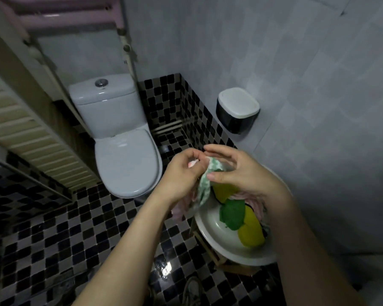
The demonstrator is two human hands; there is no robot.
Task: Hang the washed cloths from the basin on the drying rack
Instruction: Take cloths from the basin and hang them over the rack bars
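**A:** What's in the basin (208, 236)?

**B:** It's white and round, at the lower right of the frame, on a wooden stool (210, 250). Inside lie a green cloth (232, 214) and a yellow cloth (251, 234) partly under it. Another yellow piece (223, 189) is towards the far rim, and a pink cloth (249, 196) is bunched beneath the right wrist. The near part of the basin's floor is bare and glossy.

**A:** And the hands?

**B:** Both are above the basin's far edge, near the middle of the frame. The right hand (237, 171) holds a patterned cloth (205, 188) between thumb and bent fingers. The left hand (181, 171) has its fingers curled in, pinching pink fabric (179, 209) that shows at the fingertips and hangs out below the hand. I can't tell if that is one piece with the patterned cloth.

**A:** How does the patterned one look?

**B:** It's white with green blotches. It hangs crumpled in a narrow strip from the hands down to the basin's rim.

**A:** Where's the rack (62, 16)?

**B:** In the upper left corner. It has pale pink bars with nothing on them, and thin legs running down behind the toilet (124, 155).

**A:** Any other containers?

**B:** A black bin (237, 111) with a white lid is fixed to the wall at the centre right. The lid is closed, so its contents are hidden.

**A:** Any writing?

**B:** There's a small dark mark on a rack leg, too small to read.
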